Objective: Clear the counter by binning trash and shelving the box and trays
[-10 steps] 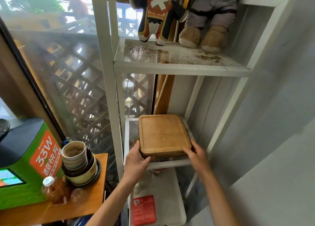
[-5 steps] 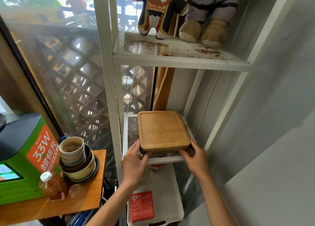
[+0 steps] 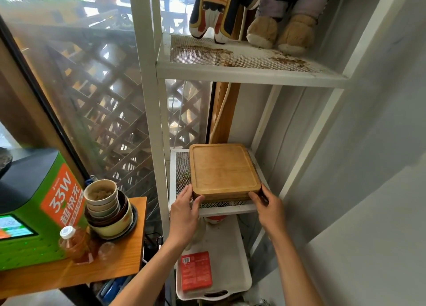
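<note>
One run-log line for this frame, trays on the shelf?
step: shelving trays | wooden trays: stacked on mesh shelf | left hand: grip on front-left corner | right hand: grip on front-right corner

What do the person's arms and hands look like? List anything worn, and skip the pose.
Both forearms are bare up to the frame edge, with no sleeves in sight. The left hand and right hand wear no gloves. No watch, ring or bracelet is visible.

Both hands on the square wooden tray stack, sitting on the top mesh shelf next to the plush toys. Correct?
Not quite. The head view shows the left hand and right hand at the near corners of the square wooden tray stack, but it sits on the middle white mesh shelf, not the top one. The plush toys are alone on the upper mesh shelf.
</note>
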